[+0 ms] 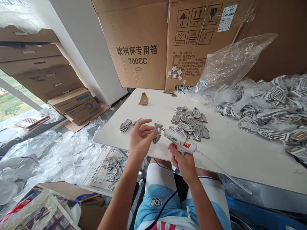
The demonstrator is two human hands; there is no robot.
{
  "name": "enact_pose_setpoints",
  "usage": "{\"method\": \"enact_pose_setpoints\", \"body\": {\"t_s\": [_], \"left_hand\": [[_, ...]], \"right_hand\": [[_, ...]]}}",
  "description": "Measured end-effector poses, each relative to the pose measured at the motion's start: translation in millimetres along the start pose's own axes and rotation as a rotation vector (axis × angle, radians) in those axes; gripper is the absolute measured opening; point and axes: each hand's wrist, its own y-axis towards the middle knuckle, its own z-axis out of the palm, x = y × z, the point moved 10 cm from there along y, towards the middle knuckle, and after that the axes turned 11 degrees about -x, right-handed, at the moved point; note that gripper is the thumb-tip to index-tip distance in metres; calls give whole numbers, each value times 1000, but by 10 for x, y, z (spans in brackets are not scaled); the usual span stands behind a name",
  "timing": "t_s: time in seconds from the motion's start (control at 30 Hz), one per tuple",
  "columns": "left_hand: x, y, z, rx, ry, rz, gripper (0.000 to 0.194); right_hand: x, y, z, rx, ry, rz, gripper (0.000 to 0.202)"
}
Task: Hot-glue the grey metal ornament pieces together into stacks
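Note:
My left hand [141,137] pinches a small silver metal plate with a pointed outline [157,131] between thumb and fingers, just above the white table. In my right hand [183,161] is a white glue gun [177,137] with a red trigger, its nozzle pointing left and reaching the plate's upper right edge. Whether the nozzle touches the metal I cannot tell. A clear glue stick [225,171] trails out of the gun's back. Behind the gun lies a loose heap of similar metal plates [185,124]. Left of my hand sits a small stack of them [126,125].
A large cardboard box [144,38] stands at the table's back. Plastic-wrapped plates [271,108] are piled on the right beside a clear bag [230,64]. A cardboard scrap [143,99] lies on the white table [230,156]. A black cable [165,204] crosses my lap.

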Motion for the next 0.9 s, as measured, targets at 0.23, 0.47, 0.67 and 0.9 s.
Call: {"method": "enact_pose_setpoints", "body": {"t_s": [0.23, 0.47, 0.67, 0.9], "left_hand": [[-25, -10, 3, -3, 21, 37, 44], [-55, -17, 2, -15, 46, 84, 42], [-207, -74, -33, -84, 166, 277, 34], [-331, -131, 11, -88, 313, 415, 31]], "right_hand": [[-10, 1, -28, -36, -28, -20, 41], [21, -2, -4, -26, -38, -40, 41], [43, -12, -15, -75, -29, -61, 44], [8, 12, 1, -8, -6, -17, 46]]}}
